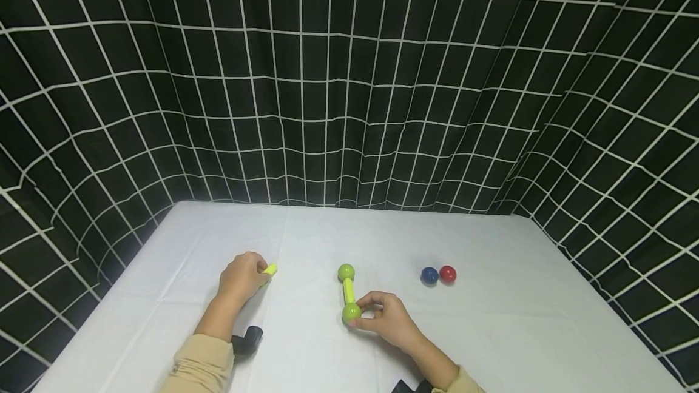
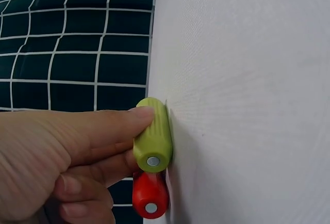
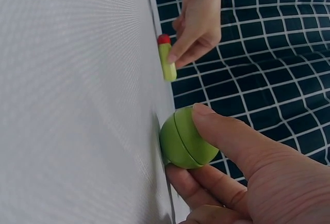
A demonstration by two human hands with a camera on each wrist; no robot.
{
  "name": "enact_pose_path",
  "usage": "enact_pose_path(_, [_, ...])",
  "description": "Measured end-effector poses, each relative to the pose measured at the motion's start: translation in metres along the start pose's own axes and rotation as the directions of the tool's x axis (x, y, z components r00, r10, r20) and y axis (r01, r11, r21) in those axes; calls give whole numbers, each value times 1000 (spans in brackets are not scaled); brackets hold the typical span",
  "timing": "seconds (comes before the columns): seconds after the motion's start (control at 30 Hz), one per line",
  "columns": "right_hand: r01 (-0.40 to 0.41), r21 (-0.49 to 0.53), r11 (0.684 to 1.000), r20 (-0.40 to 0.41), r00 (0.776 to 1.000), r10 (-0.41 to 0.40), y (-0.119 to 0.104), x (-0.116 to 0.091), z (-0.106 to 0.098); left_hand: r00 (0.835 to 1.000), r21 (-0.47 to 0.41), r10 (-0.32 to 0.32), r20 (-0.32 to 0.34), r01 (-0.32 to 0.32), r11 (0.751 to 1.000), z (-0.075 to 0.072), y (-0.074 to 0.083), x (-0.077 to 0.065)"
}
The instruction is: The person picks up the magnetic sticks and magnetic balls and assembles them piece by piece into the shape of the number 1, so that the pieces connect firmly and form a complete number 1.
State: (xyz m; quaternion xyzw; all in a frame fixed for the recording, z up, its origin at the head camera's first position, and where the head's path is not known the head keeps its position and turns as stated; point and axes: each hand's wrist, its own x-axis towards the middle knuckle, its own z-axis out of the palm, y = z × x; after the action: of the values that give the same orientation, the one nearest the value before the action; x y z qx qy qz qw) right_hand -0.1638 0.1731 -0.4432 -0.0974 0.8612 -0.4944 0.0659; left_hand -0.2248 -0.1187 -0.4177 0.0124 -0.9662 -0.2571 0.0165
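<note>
My left hand point(image 1: 240, 278) pinches a yellow-green magnetic rod point(image 2: 153, 136) between thumb and fingers, at the left part of the table. In the left wrist view a silver disc shows in the rod's end, and a red magnetic rod point(image 2: 150, 195) lies close by; whether the two touch I cannot tell. My right hand point(image 1: 390, 323) holds a green ball point(image 1: 351, 313) between thumb and fingertips, down at the table surface. From that ball a second yellow-green rod point(image 1: 349, 291) runs away from me to another green ball point(image 1: 346, 273), all in one line.
A blue ball point(image 1: 429, 276) and a red ball point(image 1: 448, 274) sit side by side to the right. White cloth covers the table point(image 1: 306, 235). Dark curtains with a white grid point(image 1: 327, 102) stand behind and at both sides.
</note>
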Motion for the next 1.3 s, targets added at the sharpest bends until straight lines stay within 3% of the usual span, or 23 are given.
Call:
enact_pose_path(0.47, [-2, -26, 1000, -22, 1000, 2, -3, 1, 1, 1000, 9, 10, 23, -10, 1000, 3, 2, -2])
enact_pose_path(0.73, [-52, -20, 998, -35, 998, 51, -7, 2, 2, 999, -4, 10, 35, -10, 1000, 2, 2, -3])
enact_pose_path(1.0, [-68, 0, 998, -42, 997, 68, -11, 5, 6, 996, -186, 27, 82, -12, 983, 7, 4, 1])
enact_pose_path(1.3, [-85, -10, 996, -53, 995, 85, -12, 10, 10, 987, -412, -2, 161, 69, 909, 10, 9, 2])
